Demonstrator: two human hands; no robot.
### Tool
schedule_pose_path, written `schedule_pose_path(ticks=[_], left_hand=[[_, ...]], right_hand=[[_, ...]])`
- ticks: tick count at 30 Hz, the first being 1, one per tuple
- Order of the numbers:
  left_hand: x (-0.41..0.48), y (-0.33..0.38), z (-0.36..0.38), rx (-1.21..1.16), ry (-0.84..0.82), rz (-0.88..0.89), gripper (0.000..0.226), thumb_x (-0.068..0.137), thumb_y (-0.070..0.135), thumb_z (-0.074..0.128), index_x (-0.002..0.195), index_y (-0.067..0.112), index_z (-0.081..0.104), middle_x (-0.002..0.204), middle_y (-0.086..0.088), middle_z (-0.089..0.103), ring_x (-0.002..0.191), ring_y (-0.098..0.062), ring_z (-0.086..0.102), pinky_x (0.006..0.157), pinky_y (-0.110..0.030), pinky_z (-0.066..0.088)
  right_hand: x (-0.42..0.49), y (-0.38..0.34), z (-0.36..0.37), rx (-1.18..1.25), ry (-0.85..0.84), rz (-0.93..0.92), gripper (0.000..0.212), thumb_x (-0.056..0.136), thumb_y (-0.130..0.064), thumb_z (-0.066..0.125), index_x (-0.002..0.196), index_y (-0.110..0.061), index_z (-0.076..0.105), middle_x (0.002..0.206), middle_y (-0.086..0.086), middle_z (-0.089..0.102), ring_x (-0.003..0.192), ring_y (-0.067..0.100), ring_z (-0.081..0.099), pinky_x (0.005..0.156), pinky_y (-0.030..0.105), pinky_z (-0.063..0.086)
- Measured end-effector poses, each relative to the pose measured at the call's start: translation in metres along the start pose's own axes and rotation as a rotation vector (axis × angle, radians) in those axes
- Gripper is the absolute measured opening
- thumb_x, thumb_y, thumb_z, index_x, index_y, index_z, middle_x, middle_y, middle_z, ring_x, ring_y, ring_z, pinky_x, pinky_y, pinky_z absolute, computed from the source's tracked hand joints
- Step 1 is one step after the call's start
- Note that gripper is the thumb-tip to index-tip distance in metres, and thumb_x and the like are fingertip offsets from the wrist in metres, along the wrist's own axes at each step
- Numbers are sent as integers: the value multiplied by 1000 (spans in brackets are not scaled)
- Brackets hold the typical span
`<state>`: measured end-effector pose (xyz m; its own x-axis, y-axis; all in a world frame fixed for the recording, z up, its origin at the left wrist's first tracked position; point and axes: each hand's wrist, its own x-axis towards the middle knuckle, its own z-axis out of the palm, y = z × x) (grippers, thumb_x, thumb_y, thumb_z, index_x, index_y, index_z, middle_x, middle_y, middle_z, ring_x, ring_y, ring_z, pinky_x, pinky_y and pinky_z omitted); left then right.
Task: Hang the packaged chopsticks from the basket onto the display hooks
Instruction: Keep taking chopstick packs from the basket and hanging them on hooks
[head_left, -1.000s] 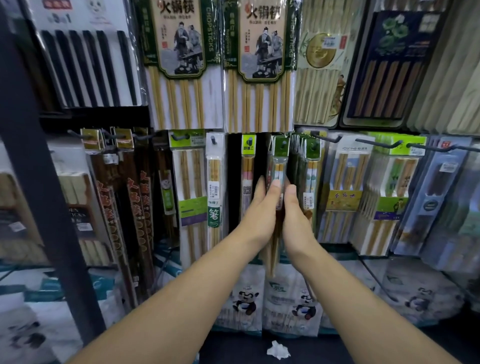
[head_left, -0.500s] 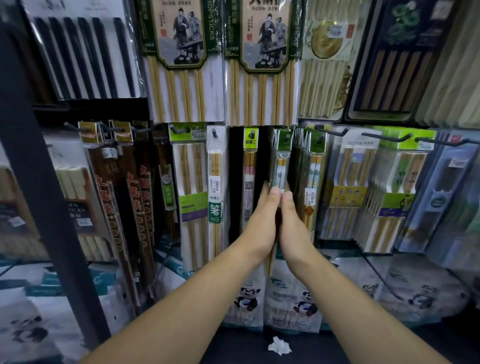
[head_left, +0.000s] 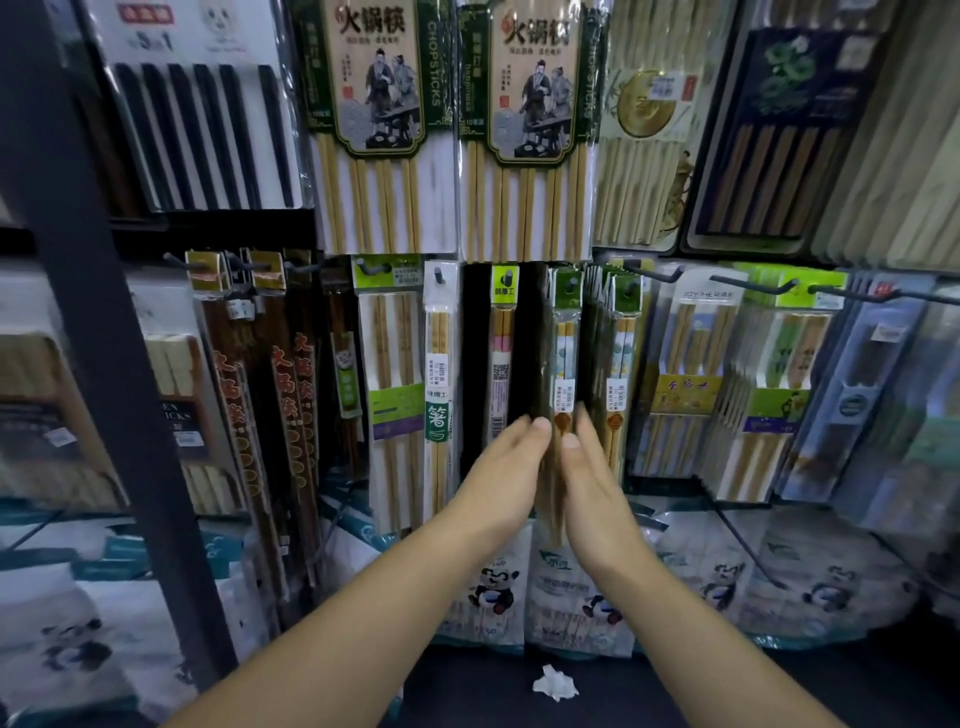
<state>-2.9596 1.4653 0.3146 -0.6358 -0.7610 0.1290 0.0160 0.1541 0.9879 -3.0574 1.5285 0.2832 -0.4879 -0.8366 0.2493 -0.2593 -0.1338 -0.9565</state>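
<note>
A narrow chopstick pack (head_left: 563, 353) with a green header hangs from a display hook (head_left: 571, 283) in the middle row. My left hand (head_left: 498, 467) and my right hand (head_left: 592, 478) flank its lower half, palms facing each other. Their straight fingers press the pack's two sides. More packs of the same kind (head_left: 618, 364) hang just to the right. The basket is out of view.
Packed chopsticks fill the wall: large hot-pot packs (head_left: 379, 130) above, dark wooden ones (head_left: 249, 395) at left, green-topped packs (head_left: 769, 374) at right. Bare hook tips (head_left: 670, 273) stick out toward me. A dark shelf post (head_left: 104, 364) stands left. Panda bags (head_left: 498, 587) sit below.
Both hands have slid down the sides of the hanging pack, from near its label toward its lower half. The pack stays on its hook.
</note>
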Motion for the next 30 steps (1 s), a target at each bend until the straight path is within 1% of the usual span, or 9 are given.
schedule_pose_path(ticks=[2, 5, 9, 12, 14, 18, 24, 28, 30], left_hand=[[-15, -3, -12, 121, -12, -21, 17, 106, 45, 48, 117, 44, 60, 97, 45, 62, 95, 28, 54, 82, -3, 41], [-32, -6, -32, 228, 70, 16, 12, 103, 46, 51, 100, 46, 63, 109, 24, 68, 112, 1, 63, 102, -29, 48], [-34, 6, -44, 227, 166, 150, 31, 105, 46, 48, 134, 41, 56, 124, 33, 57, 114, 18, 51, 109, -25, 39], [-20, 17, -36, 97, 120, 144, 54, 107, 43, 46, 158, 32, 32, 152, 21, 39, 134, 9, 34, 110, -21, 26], [-10, 21, -29, 18, 108, 123, 59, 108, 45, 42, 162, 32, 21, 163, 13, 28, 135, 5, 26, 106, -19, 24], [9, 27, -25, -105, 136, 66, 64, 108, 51, 34, 164, 30, 13, 166, 9, 24, 130, 5, 27, 86, -3, 27], [26, 22, -24, -246, 119, 44, 63, 109, 52, 27, 164, 24, 16, 169, 3, 22, 144, 0, 27, 107, -17, 24], [34, 17, -23, -232, 127, 37, 56, 109, 50, 31, 158, 25, 36, 156, 11, 41, 120, 8, 49, 77, 4, 38], [35, 15, -22, -228, 115, 35, 55, 108, 51, 31, 156, 26, 40, 156, 8, 45, 119, 5, 47, 70, 3, 37]], right_hand=[[-16, 4, -4, -60, 7, -15, 73, 91, -70, 28, 158, -48, 9, 158, -32, 14, 147, -5, 16, 117, 24, 17], [-36, 7, -6, -151, 118, -104, 53, 102, -54, 35, 154, -47, 27, 154, -33, 25, 143, -8, 27, 111, 20, 26], [-46, -9, 4, -216, 227, -305, 28, 101, -55, 35, 127, -59, 44, 131, -35, 46, 124, -12, 47, 94, 6, 40], [-36, -24, 20, -31, 4, -266, 54, 94, -75, 32, 144, -57, 41, 148, -35, 41, 138, -13, 37, 112, 16, 33], [-23, -30, 31, 124, -138, -172, 78, 85, -88, 31, 154, -52, 29, 159, -30, 31, 146, -9, 27, 123, 32, 24], [7, -41, 47, 224, -152, -72, 89, 82, -89, 26, 159, -46, 16, 164, -25, 20, 148, -8, 21, 127, 34, 15], [47, -44, 54, 273, -48, 8, 73, 95, -69, 22, 161, -38, 17, 168, -12, 20, 152, 5, 19, 127, 41, 16], [58, -33, 58, 291, -79, 42, 57, 101, -65, 25, 150, -40, 42, 137, -23, 53, 112, -16, 54, 100, 14, 39], [58, -30, 59, 294, -77, 52, 55, 101, -66, 27, 147, -42, 45, 123, -26, 55, 95, -22, 54, 86, 10, 38]])
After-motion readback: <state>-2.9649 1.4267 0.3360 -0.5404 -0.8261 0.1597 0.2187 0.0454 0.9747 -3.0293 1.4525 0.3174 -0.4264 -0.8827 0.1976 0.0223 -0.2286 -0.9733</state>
